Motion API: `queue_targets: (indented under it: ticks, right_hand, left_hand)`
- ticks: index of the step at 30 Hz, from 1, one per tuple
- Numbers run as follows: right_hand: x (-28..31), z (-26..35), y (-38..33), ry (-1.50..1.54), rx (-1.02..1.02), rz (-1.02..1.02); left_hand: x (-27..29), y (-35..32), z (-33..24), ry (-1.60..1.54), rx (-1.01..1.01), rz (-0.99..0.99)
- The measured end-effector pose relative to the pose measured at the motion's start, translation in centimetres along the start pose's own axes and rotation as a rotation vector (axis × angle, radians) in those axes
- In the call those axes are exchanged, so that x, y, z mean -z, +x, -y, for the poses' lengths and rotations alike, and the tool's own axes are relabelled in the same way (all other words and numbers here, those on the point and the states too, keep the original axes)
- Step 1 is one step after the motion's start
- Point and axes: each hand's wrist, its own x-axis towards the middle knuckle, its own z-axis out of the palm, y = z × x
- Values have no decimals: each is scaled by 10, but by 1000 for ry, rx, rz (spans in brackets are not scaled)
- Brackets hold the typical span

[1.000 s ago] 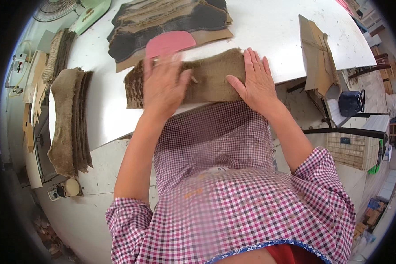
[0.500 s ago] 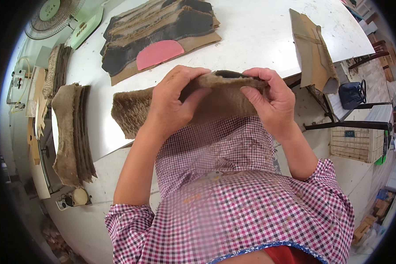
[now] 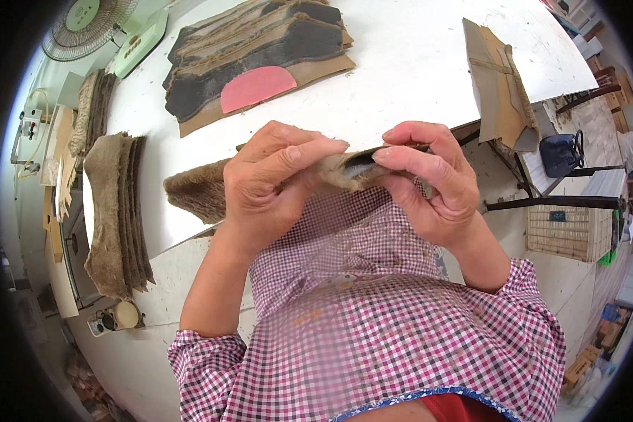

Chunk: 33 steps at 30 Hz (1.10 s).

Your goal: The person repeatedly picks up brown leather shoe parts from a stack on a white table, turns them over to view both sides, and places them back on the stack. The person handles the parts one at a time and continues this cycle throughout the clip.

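Note:
Between my two hands, above the table's near edge, is a brown fur piece (image 3: 197,191) with a dark patch on its other side. My left hand (image 3: 271,176) is closed on its middle, thumb and fingers pinching the edge, while the furry end sticks out to the left. On the right part, my right hand (image 3: 435,179) grips the same edge, with fingers on top and thumb below. The edge between the hands is folded toward me, so a pale fuzzy rim and a strip of the dark patch show. Most of the underside is hidden.
On the white table (image 3: 401,77) lie layered tan and dark pieces (image 3: 260,42) with a pink half-round piece (image 3: 259,88). Brown fur stacks (image 3: 109,211) hang at the left edge; tan pieces (image 3: 496,84) overhang the right. A fan (image 3: 84,28), dark bag (image 3: 561,155) and crate (image 3: 566,232) stand around.
The fur piece has been tilted and its upper edge folded over toward me, so its broad face no longer shows. Both hands have turned, and the right fingers now lie over the edge.

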Motion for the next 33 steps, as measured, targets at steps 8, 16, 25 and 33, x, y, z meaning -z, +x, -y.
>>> queue_targets:
  ticks: [8,16,25,33]
  right_hand:
    - [14,10,4,-27,-169,54]
    - [15,10,1,141,-254,10]
    - [9,17,3,31,-247,-61]
    - [2,19,19,-166,-116,34]
  left_hand:
    - [7,-7,-10,108,-6,-36]
    - [13,-5,-10,7,-7,-59]
    - [6,0,-11,-101,-61,-49]
    - [0,4,-17,270,-173,-76]
